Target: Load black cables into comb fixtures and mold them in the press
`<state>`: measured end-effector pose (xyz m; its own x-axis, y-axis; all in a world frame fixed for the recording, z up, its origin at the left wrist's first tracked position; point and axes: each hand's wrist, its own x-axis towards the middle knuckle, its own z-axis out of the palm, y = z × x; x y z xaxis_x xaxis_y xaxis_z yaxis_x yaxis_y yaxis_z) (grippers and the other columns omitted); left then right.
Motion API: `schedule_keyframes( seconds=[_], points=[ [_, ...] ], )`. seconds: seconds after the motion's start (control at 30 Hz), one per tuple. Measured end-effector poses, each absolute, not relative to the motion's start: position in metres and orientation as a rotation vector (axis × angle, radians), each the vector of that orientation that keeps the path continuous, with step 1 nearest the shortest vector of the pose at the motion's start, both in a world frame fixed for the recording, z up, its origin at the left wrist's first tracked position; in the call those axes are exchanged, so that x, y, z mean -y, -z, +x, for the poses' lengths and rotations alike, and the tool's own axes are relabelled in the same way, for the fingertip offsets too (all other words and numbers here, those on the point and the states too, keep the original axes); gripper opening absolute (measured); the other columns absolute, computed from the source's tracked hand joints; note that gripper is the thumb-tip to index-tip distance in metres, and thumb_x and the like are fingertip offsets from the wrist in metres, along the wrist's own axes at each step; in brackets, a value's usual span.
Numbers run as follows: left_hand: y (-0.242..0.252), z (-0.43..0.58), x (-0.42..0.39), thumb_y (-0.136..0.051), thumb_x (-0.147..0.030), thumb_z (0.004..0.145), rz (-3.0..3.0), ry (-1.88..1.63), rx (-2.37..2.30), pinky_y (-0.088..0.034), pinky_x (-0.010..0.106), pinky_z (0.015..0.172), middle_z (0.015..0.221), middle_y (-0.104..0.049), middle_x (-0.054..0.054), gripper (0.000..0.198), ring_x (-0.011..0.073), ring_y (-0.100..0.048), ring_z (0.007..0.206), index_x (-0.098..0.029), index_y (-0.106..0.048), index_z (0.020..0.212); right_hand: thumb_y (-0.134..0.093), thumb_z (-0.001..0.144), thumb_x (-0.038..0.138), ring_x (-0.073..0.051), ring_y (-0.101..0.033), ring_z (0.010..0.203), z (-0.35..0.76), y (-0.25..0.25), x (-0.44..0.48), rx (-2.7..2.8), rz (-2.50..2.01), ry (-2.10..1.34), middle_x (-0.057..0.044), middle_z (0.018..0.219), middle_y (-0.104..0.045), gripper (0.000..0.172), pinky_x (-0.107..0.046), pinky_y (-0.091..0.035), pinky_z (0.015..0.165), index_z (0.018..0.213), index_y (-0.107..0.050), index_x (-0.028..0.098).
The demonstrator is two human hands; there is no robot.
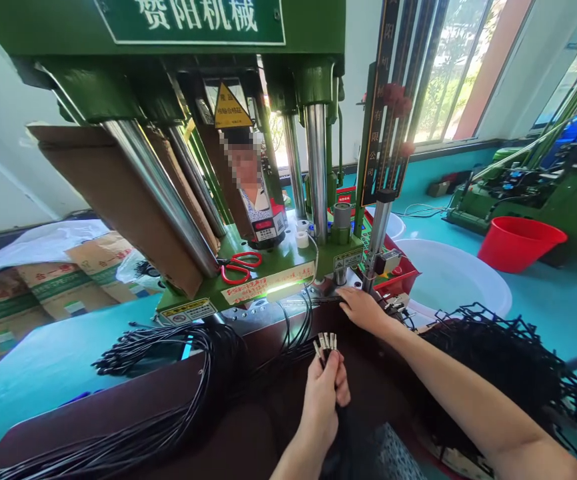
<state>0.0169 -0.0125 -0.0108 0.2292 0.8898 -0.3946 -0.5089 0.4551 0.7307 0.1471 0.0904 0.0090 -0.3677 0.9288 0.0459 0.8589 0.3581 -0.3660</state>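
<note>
Subject: green column press machine [288,261].

- Left hand [324,393], just in front of the machine's bed: closed in a fist around a bunch of thin black cables with metal plug tips [326,343]. The tips stand upright above the fingers.
- Right hand [363,309], at the front edge of the bed: palm down, fingers reaching onto the cable ends there. Grip cannot be told.
- Red-handled scissors [241,267] lie on the machine's green base.
- Round white plastic basin [456,277], right of the machine: its visible inside is plain white.
- Red plastic bucket [518,243], further right of the machine: contents hidden.
- Brown cardboard cartons [43,287], left of the machine: contents hidden.
</note>
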Motion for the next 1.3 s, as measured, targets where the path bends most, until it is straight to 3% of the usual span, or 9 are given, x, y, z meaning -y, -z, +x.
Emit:
schedule_keyframes(
  seconds=[0.2, 0.3, 0.4, 0.47, 0.57, 0.63, 0.73, 1.07, 1.3],
  points=[
    [0.024, 0.012, 0.006, -0.061, -0.064, 0.057, 0.544, -1.108, -0.958, -0.014, 0.015, 0.031, 0.039, -0.029, -0.013, 0.052, 0.0009, -0.021, 0.029, -0.019, -0.042, 0.074, -0.040, 0.072, 0.002, -0.033, -0.048, 0.103, 0.134, 0.000, -0.113, 2.447, -1.705, -0.329, -0.023, 0.103, -0.055, 0.031, -0.046, -0.033, 0.087, 0.098, -0.056, 0.006],
    [0.025, 0.009, 0.007, -0.061, -0.065, 0.055, 0.569, -1.090, -0.988, -0.013, 0.016, 0.030, 0.038, -0.027, -0.014, 0.054, 0.0012, -0.018, 0.028, -0.019, -0.043, 0.076, -0.050, 0.065, 0.009, -0.031, -0.054, 0.090, 0.139, -0.009, -0.104, 2.487, -1.682, -0.489, -0.018, 0.092, -0.059, 0.022, -0.043, -0.040, 0.079, 0.086, -0.057, 0.010],
    [0.023, 0.009, 0.009, -0.065, -0.062, 0.053, 0.599, -1.063, -1.024, -0.012, 0.016, 0.030, 0.036, -0.024, -0.014, 0.054, 0.0009, -0.016, 0.029, -0.018, -0.043, 0.075, -0.044, 0.068, 0.015, -0.019, -0.057, 0.062, 0.153, -0.015, -0.079, 2.462, -1.666, -0.736, -0.006, 0.067, -0.058, 0.016, -0.030, -0.045, 0.058, 0.078, -0.057, 0.014],
    [0.021, 0.012, 0.012, -0.067, -0.059, 0.053, 0.635, -1.050, -1.047, -0.012, 0.015, 0.030, 0.037, -0.024, -0.014, 0.052, 0.0008, -0.016, 0.030, -0.019, -0.042, 0.075, -0.036, 0.071, 0.015, -0.012, -0.047, 0.043, 0.163, -0.013, -0.054, 2.301, -1.677, -0.988, 0.002, 0.053, -0.049, 0.028, -0.022, -0.040, 0.042, 0.091, -0.055, 0.015],
    [0.022, 0.020, 0.016, -0.068, -0.056, 0.054, 0.731, -0.996, -1.068, -0.012, 0.016, 0.030, 0.038, -0.026, -0.014, 0.048, 0.0009, -0.017, 0.029, -0.019, -0.043, 0.072, -0.034, 0.077, 0.022, -0.007, -0.031, 0.032, 0.168, 0.001, -0.015, 1.628, -1.488, -1.492, 0.009, 0.048, -0.037, 0.044, -0.017, -0.028, 0.029, 0.120, -0.040, 0.017],
    [0.024, 0.027, 0.017, -0.069, -0.053, 0.053, 0.799, -0.963, -1.076, -0.012, 0.017, 0.031, 0.038, -0.029, -0.012, 0.046, 0.0011, -0.019, 0.029, -0.018, -0.045, 0.069, -0.039, 0.082, 0.036, -0.007, -0.028, 0.030, 0.167, 0.011, 0.004, 1.214, -1.289, -1.623, 0.010, 0.046, -0.036, 0.050, -0.016, -0.024, 0.027, 0.128, -0.034, 0.017],
    [0.024, 0.033, 0.018, -0.071, -0.049, 0.052, 0.850, -0.945, -1.097, -0.014, 0.018, 0.033, 0.038, -0.032, -0.011, 0.042, 0.0020, -0.024, 0.030, -0.017, -0.048, 0.065, -0.040, 0.083, 0.049, -0.006, -0.028, 0.028, 0.164, 0.021, 0.017, 1.040, -1.152, -1.589, 0.009, 0.043, -0.039, 0.058, -0.016, -0.024, 0.026, 0.130, -0.035, 0.015],
    [0.030, 0.032, 0.015, -0.073, -0.042, 0.052, 0.913, -0.986, -1.144, -0.019, 0.018, 0.035, 0.041, -0.040, -0.007, 0.035, 0.0040, -0.030, 0.035, -0.015, -0.051, 0.059, -0.046, 0.080, 0.049, -0.007, -0.029, 0.029, 0.157, 0.024, 0.019, 1.181, -1.227, -1.404, 0.007, 0.040, -0.040, 0.060, -0.019, -0.022, 0.027, 0.129, -0.041, 0.015],
    [0.022, 0.024, 0.013, -0.056, -0.060, 0.064, 0.844, -1.048, -1.133, -0.017, 0.016, 0.031, 0.041, -0.034, -0.010, 0.045, 0.0031, -0.025, 0.031, -0.016, -0.051, 0.073, -0.049, 0.077, 0.052, -0.006, -0.027, 0.029, 0.155, 0.019, 0.023, 1.088, -1.197, -1.446, 0.008, 0.040, -0.038, 0.065, -0.018, -0.017, 0.027, 0.129, -0.041, 0.012]
  ],
)
